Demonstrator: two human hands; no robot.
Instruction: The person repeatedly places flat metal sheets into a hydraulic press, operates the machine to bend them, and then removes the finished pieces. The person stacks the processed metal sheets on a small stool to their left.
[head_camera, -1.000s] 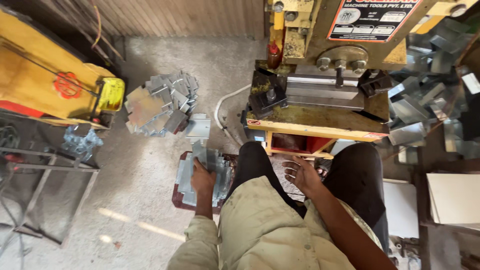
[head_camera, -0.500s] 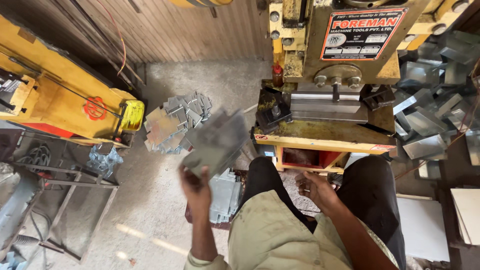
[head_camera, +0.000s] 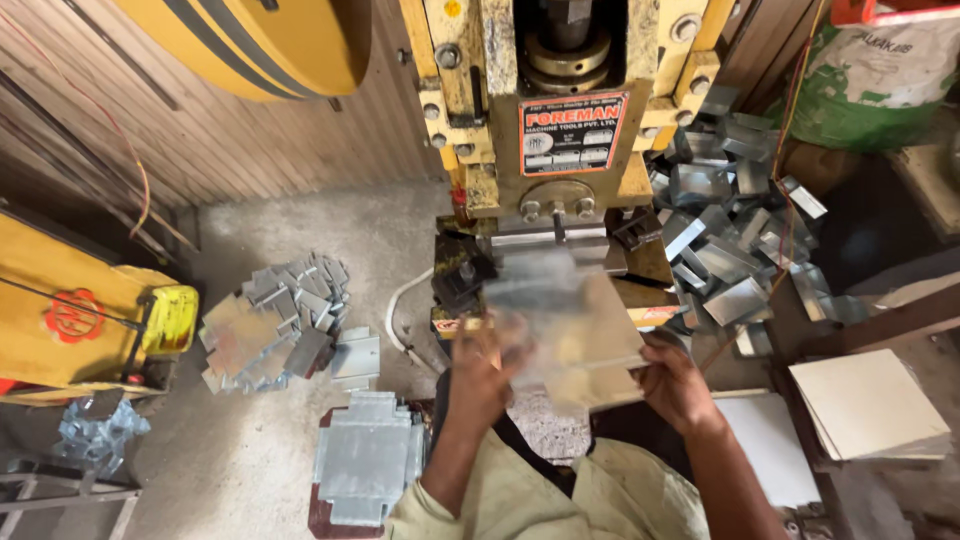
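Since half a second ago, your left hand has carried the metal sheet from out at your left side to the front of the press machine, and your right hand has come up off your lap to meet it. The view has also tilted upward, so more of the press body shows.

Position now: the sheet sits between both hands, just in front of the press bed, roughly level and motion-blurred.

Risks, as a judgement:
- The sheet's edges look thin and raw. If it slides through your grip while moving this fast, it could cut a palm.
- Your fingers are near the tooling under the ram. If they go in with the sheet, they are in the pinch zone.
- The sheet may seat crooked on the bed because only its near edges are held.

Grip: left-hand fingers are closed on the sheet's left near edge, though blur hides how tightly. Right-hand fingers are curled round the right near corner, thumb on top, clamped on it.

Surroundings: a stack of flat blanks lies on the floor at your left, a loose heap of cut blanks lies beyond it, and bent finished pieces are piled right of the press.
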